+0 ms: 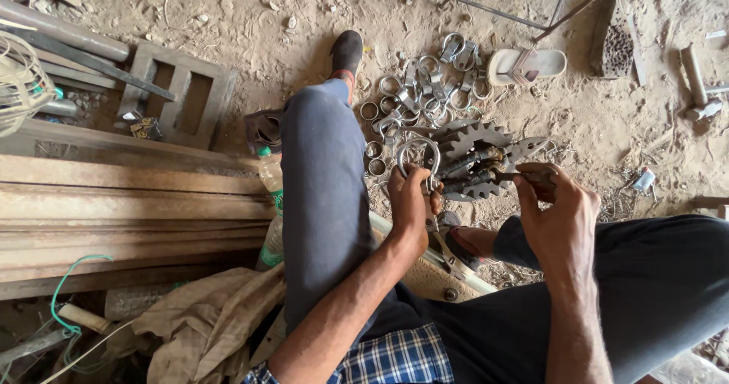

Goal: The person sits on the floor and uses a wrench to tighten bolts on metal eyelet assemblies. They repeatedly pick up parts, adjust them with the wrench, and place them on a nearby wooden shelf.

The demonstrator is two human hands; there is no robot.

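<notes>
The person sits low on the sandy dirt floor [607, 126], one leg in dark grey trousers [323, 194] stretched straight out toward a black shoe [346, 50]. The left hand [410, 202] is curled tight around a bent, U-shaped steel shackle [418, 154], gripping it at its lower end so the loop stands up above the knuckles. The right hand [558, 209] is closed in a pinch on the handle end of a dark metal tool [486, 175] that reaches leftward to the shackle. Right behind both hands, on the ground, lies a rusty toothed sprocket wheel [478, 145], its teeth showing past the tool. Beyond it, toward the far side of the floor, a heap of shiny steel rings and shackles [425, 88] spreads out, with a pale sandal [528, 63] just beside the heap's right edge.

To the left of the outstretched leg, long rusty steel beams [114, 202] hem things in, a green-capped plastic bottle [271, 175] wedged against their ends. Crumpled beige cloth [205, 323] lies near the left elbow. The open room is on the right, where the dirt is mostly bare.
</notes>
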